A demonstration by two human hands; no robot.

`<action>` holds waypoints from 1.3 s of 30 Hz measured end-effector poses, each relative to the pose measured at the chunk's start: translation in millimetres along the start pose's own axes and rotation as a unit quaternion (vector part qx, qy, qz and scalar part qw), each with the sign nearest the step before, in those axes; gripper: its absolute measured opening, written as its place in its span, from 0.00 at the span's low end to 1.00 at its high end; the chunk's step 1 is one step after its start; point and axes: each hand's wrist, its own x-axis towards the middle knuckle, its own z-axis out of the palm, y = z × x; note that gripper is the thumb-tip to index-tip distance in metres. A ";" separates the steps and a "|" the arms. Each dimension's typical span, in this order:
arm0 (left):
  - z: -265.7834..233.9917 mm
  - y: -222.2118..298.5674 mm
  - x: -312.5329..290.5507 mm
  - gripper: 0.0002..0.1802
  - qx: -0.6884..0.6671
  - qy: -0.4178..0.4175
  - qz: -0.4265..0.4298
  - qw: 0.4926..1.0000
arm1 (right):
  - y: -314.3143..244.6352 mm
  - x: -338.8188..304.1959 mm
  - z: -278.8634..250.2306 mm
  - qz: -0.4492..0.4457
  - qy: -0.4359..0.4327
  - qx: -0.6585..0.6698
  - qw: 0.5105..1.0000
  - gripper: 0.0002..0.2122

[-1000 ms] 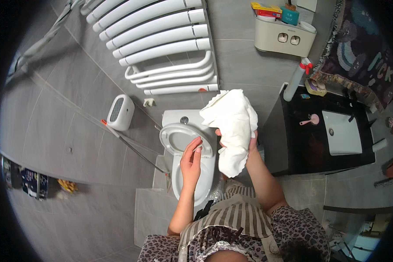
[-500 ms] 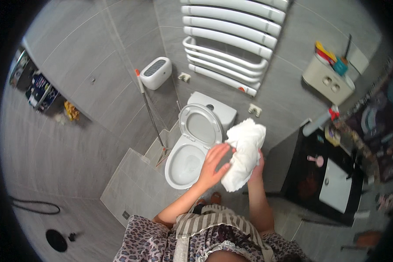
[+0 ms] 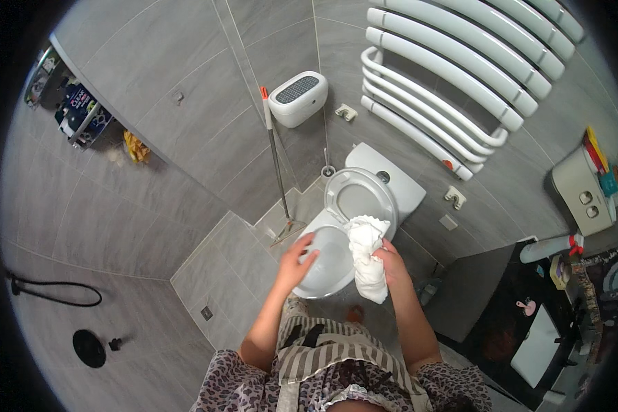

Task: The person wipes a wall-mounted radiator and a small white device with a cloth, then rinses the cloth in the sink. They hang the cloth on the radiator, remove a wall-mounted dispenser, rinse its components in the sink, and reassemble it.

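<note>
A bunched white cloth (image 3: 368, 261) hangs from my right hand (image 3: 393, 266), whose fingers are closed around its right side. My left hand (image 3: 297, 263) is apart from the cloth, over the left part of the toilet bowl, with its fingers spread and nothing in them. Below both hands stands a white toilet (image 3: 326, 264). Its seat and lid (image 3: 361, 194) are raised against the cistern (image 3: 398, 182). The cloth covers part of the bowl's right side and the lower edge of the raised seat.
A squeegee with a long handle (image 3: 276, 158) leans in the corner left of the toilet, under a white wall bin (image 3: 299, 98). A white towel radiator (image 3: 446, 89) is on the back wall. To the right is a black vanity top (image 3: 491, 329) with a sink (image 3: 537, 347) and a spray bottle (image 3: 546, 248).
My left hand has let go of the cloth and moved left, away from it. The cloth, now in my right hand alone, has come lower over the toilet. The view has shifted left.
</note>
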 end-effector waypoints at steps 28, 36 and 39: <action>-124.3 -74.1 445.5 0.63 0.197 0.270 0.173 0.927 | -18.4 275.5 164.6 -0.125 0.242 -0.316 0.909 0.23; -126.3 -82.8 448.7 0.63 0.189 0.267 0.192 0.925 | -52.6 340.6 169.0 -0.317 0.201 -0.536 0.756 0.16; -127.4 -93.3 451.5 0.61 0.177 0.278 0.202 0.923 | -62.7 367.9 207.2 -0.399 0.173 -0.635 0.639 0.19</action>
